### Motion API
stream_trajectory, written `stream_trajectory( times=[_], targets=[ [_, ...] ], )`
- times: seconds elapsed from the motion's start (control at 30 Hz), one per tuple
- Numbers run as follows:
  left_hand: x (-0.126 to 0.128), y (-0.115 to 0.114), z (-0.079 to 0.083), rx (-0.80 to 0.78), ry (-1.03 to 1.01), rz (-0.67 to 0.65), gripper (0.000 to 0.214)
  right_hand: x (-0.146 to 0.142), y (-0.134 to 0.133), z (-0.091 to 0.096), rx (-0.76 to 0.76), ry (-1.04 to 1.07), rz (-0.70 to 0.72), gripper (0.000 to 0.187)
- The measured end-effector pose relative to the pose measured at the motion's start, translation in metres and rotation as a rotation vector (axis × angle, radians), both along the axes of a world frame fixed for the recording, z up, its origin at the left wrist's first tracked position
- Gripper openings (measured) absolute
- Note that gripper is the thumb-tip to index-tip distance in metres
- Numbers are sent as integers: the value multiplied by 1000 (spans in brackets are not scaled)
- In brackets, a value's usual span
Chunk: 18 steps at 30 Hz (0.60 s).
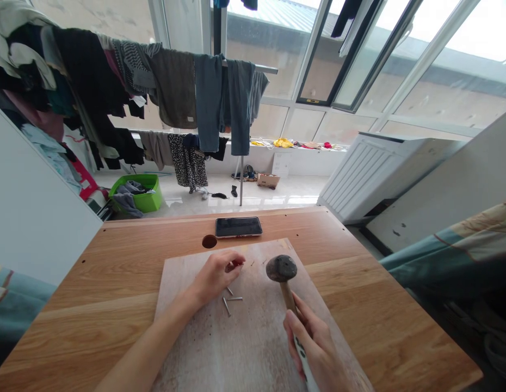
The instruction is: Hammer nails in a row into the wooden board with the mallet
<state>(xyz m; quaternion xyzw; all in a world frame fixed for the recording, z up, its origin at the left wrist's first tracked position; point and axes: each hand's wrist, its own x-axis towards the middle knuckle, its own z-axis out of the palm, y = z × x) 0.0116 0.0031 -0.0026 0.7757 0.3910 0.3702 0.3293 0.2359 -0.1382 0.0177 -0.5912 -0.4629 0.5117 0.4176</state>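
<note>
A hammer [282,268] with a dark, rounded head and a wooden handle is gripped in my right hand [312,340]. Its head hovers or rests over the right part of a pale, worn wooden board [196,348]; I cannot tell if it touches. My left hand [218,274] is over the board's far left part, thumb and fingers pinched together. Whatever sits between those fingertips is too small to make out. Several loose silver nails [227,306] lie on the board just below my left hand. Small thin marks or nails [253,263] show between the left fingertips and the hammer head.
The board lies on a wood-grain table [114,305] with a round hole [209,241]. A phone [239,226] lies beyond the board. Past the table are a drying rack with clothes [175,87], a green basket [149,201], a white cabinet [359,169] and windows.
</note>
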Motion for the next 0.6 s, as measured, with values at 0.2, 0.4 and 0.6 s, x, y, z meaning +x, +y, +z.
stream_trajectory(
  times=[0.2,0.4,0.6],
  targets=[
    [1,0,3,-65,-24,34,22,-23,14,14,21,141,35,60],
    [2,0,7,-72,-46,32,30,-44,30,21,26,175,125,52],
    [2,1,3,-63,-54,26,37,-49,31,13,13,177,136,48]
  ],
)
